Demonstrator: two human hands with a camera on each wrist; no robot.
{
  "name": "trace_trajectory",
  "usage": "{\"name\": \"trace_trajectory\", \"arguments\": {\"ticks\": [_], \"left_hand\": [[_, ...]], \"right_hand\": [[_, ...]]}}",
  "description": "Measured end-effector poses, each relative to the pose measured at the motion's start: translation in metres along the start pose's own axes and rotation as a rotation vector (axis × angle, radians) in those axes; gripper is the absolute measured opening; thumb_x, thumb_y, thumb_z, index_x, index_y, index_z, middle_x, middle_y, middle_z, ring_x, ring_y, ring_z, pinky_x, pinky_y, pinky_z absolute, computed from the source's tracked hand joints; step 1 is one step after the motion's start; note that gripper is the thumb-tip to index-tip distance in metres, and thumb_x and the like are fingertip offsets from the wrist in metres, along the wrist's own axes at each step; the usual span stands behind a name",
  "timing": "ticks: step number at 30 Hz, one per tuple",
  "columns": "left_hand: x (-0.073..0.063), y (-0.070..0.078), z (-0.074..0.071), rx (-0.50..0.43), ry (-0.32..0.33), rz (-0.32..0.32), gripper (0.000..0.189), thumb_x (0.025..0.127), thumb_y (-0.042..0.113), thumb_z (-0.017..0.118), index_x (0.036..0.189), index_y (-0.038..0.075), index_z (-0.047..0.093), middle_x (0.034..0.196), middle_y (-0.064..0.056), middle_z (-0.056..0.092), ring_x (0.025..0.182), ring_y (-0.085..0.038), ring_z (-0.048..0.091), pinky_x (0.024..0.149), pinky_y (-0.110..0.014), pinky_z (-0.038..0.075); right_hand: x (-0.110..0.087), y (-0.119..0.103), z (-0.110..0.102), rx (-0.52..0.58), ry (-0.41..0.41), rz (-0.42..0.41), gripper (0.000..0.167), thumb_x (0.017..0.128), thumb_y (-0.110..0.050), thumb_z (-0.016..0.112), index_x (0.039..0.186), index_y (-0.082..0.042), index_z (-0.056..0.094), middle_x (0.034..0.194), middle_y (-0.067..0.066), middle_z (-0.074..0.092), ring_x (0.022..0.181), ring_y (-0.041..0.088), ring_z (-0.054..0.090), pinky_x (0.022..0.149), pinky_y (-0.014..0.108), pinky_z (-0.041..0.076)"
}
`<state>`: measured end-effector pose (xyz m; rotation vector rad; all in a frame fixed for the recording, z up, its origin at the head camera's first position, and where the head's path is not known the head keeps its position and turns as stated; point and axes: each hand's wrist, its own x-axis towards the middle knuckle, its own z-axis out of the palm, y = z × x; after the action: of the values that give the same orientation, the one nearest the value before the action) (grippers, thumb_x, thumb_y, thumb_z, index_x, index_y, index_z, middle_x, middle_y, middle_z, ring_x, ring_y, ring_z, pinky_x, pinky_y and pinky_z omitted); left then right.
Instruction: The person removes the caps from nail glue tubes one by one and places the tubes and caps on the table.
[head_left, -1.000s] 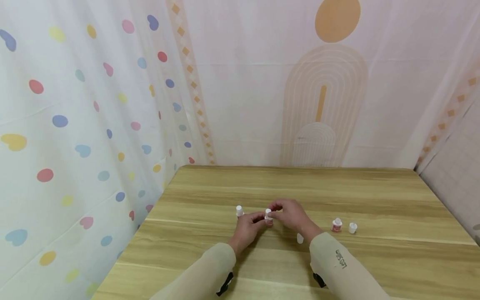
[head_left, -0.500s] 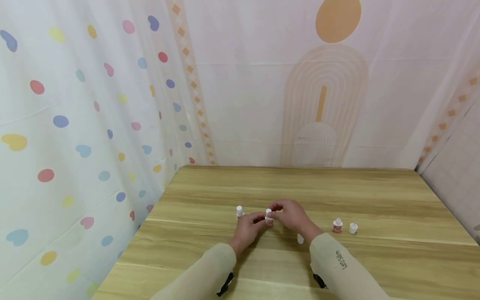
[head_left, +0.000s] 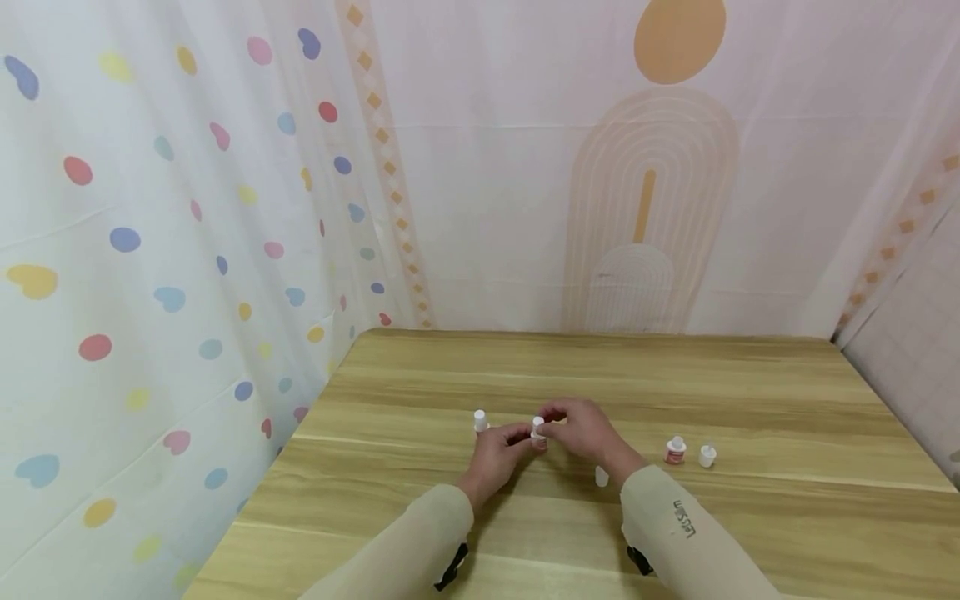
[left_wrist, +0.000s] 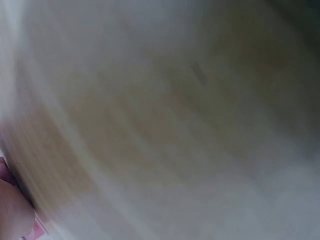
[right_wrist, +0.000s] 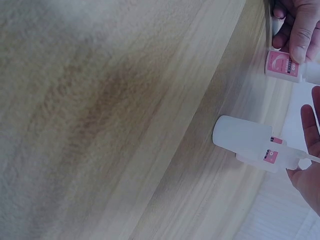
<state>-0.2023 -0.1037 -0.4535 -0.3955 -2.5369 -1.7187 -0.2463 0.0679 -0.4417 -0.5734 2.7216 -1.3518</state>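
My left hand (head_left: 495, 458) grips a small white bottle with a pink label (head_left: 538, 443) near the middle of the wooden table. The thumb and finger of my right hand (head_left: 585, 433) pinch the white cap (head_left: 537, 423) on top of it. In the right wrist view, the left thumb lies on the pink-labelled bottle (right_wrist: 282, 65); fingers of the right hand (right_wrist: 311, 130) enter from the right edge. In the left wrist view only part of the left hand (left_wrist: 15, 210) shows at the lower left corner, with a bit of pink label (left_wrist: 37, 231) beside it.
A second white-capped bottle (head_left: 481, 419) stands behind the left hand, its lower part hidden. To the right are an uncapped bottle with a pink label (head_left: 676, 452) and an upturned white cap (head_left: 707, 456). Another white piece (head_left: 602, 477) sits by the right wrist on the table (head_left: 675, 383).
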Motion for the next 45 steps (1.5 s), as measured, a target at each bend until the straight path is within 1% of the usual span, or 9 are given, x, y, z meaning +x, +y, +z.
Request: {"name": "trace_trajectory", "arguments": {"ticks": [4,9,12,22,29,34,38,41,45], "left_hand": [[-0.001,0.002,0.0,0.003,-0.004,-0.012,0.013,0.093,0.007,0.068,0.102,0.001,0.076,0.102,-0.014,0.074,0.102,-0.026,0.066,0.09,-0.036,0.049],[0.01,-0.025,0.004,-0.002,-0.008,-0.019,0.015,0.094,0.013,0.069,0.104,0.007,0.077,0.102,-0.006,0.075,0.103,-0.02,0.066,0.093,-0.039,0.049],[0.014,-0.036,0.005,0.012,-0.012,-0.019,0.015,0.093,0.017,0.07,0.104,0.01,0.077,0.103,-0.001,0.074,0.103,-0.016,0.065,0.092,-0.036,0.049],[0.013,-0.036,0.005,0.016,-0.005,-0.026,0.015,0.092,0.02,0.071,0.103,0.012,0.078,0.103,0.001,0.075,0.103,-0.014,0.065,0.091,-0.032,0.049],[0.014,-0.036,0.006,0.004,0.0,-0.026,0.014,0.093,0.008,0.069,0.104,0.004,0.076,0.103,-0.009,0.074,0.104,-0.024,0.066,0.093,-0.043,0.05],[0.014,-0.035,0.005,0.018,-0.004,-0.026,0.014,0.093,0.014,0.069,0.104,0.008,0.077,0.102,-0.003,0.075,0.103,-0.018,0.066,0.093,-0.038,0.049],[0.015,-0.037,0.004,0.021,-0.008,-0.027,0.015,0.092,0.02,0.07,0.103,0.012,0.078,0.101,0.001,0.075,0.102,-0.014,0.065,0.092,-0.034,0.049],[0.016,-0.039,0.004,0.023,-0.008,-0.032,0.016,0.092,0.022,0.071,0.103,0.014,0.078,0.102,0.003,0.075,0.103,-0.013,0.065,0.093,-0.034,0.049],[0.016,-0.039,0.004,0.012,-0.008,-0.031,0.017,0.092,0.022,0.071,0.104,0.013,0.078,0.103,0.001,0.074,0.103,-0.014,0.065,0.092,-0.035,0.049]], "right_hand": [[0.0,0.0,0.001,0.01,0.0,0.024,0.005,0.09,-0.019,0.075,0.095,-0.017,0.074,0.097,-0.006,0.069,0.099,0.018,0.06,0.089,0.045,0.048],[0.0,-0.001,0.0,0.015,0.0,0.024,0.005,0.091,-0.016,0.073,0.095,-0.017,0.075,0.097,-0.006,0.069,0.097,0.017,0.06,0.088,0.045,0.048],[0.0,-0.001,-0.001,0.016,-0.007,0.01,0.008,0.092,-0.015,0.072,0.099,-0.015,0.075,0.099,-0.004,0.07,0.097,0.017,0.06,0.088,0.044,0.048],[0.0,-0.002,0.0,0.027,-0.008,0.039,0.009,0.091,-0.018,0.074,0.099,-0.014,0.074,0.095,-0.005,0.069,0.098,0.018,0.06,0.088,0.044,0.048],[0.0,-0.004,-0.001,0.014,-0.005,0.034,0.005,0.09,-0.016,0.074,0.094,-0.015,0.073,0.092,-0.006,0.068,0.094,0.016,0.06,0.085,0.042,0.048],[0.0,-0.004,-0.001,0.022,-0.007,0.023,0.004,0.091,-0.013,0.072,0.094,-0.015,0.075,0.091,-0.006,0.068,0.094,0.017,0.06,0.083,0.041,0.049],[0.0,-0.004,-0.001,0.033,-0.012,0.031,0.006,0.091,-0.013,0.073,0.097,-0.014,0.075,0.093,-0.005,0.068,0.098,0.019,0.06,0.086,0.044,0.049],[0.0,-0.004,-0.001,0.041,-0.011,0.045,0.008,0.09,-0.015,0.074,0.098,-0.013,0.074,0.095,-0.004,0.068,0.099,0.019,0.06,0.089,0.045,0.048],[0.0,-0.004,-0.001,0.027,-0.002,0.047,0.007,0.09,-0.017,0.075,0.096,-0.014,0.074,0.093,-0.005,0.068,0.096,0.017,0.06,0.086,0.043,0.049]]}}
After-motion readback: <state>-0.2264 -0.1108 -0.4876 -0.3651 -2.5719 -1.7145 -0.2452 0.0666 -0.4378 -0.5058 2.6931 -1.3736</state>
